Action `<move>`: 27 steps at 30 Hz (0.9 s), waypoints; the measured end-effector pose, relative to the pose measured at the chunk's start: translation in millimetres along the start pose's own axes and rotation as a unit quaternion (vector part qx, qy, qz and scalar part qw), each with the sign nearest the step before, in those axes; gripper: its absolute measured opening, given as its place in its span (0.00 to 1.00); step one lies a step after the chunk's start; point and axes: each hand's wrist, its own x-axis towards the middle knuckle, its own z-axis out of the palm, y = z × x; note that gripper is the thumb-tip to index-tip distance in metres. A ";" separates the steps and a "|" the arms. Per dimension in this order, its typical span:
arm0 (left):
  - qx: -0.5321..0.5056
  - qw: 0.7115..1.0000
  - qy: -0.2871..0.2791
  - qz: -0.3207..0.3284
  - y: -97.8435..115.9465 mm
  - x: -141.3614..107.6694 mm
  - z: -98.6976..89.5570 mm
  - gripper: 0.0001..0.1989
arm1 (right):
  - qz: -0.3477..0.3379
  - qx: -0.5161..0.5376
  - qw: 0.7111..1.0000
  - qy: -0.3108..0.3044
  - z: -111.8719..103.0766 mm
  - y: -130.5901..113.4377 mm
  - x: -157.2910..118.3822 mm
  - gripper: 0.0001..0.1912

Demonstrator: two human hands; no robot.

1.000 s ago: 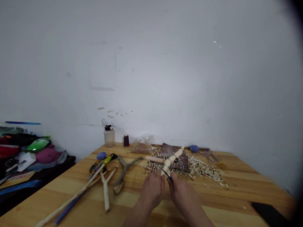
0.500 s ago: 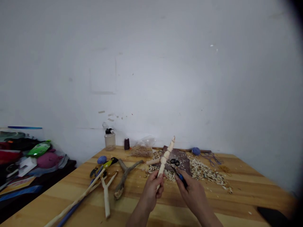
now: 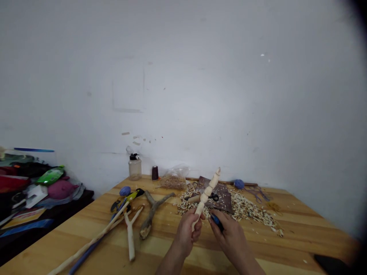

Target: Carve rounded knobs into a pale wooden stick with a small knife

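A pale, peeled wooden stick (image 3: 205, 196) with carved notches and a narrowed tip slants up to the right. My left hand (image 3: 187, 231) is wrapped round its lower end. My right hand (image 3: 228, 233) grips a knife (image 3: 217, 222) by its blue handle, close to the stick's right side; I cannot make out the blade now. Behind the stick lie a dark brown sheet (image 3: 224, 201), partly covered black scissors (image 3: 215, 197) and a heap of wood shavings (image 3: 249, 209).
To the left lie a forked grey branch (image 3: 151, 214), a peeled forked stick (image 3: 130, 236), long sticks (image 3: 86, 248) and yellow-black pruners (image 3: 133, 195). A bottle (image 3: 135, 169), thread spool (image 3: 155, 173) and plastic bag (image 3: 173, 181) stand by the wall. A dark flat object (image 3: 329, 263) is at right.
The carved stick leans further right, and its tip has moved right. The knife has turned, so its blade no longer shows clearly. The whole view has shifted slightly.
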 end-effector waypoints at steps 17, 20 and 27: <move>0.371 0.902 0.018 0.220 -4.5 -13.2 11.0 0.11 | 0.135 0.219 0.964 0.063 16.7 -4.0 4.0 0.18; 0.353 0.908 0.013 0.224 -5.1 -11.2 11.5 0.11 | 0.142 0.247 0.957 0.061 17.0 -3.9 4.7 0.17; 0.100 0.995 0.001 0.029 -7.5 -2.2 7.9 0.16 | 0.114 0.126 0.982 0.087 5.3 7.8 6.3 0.15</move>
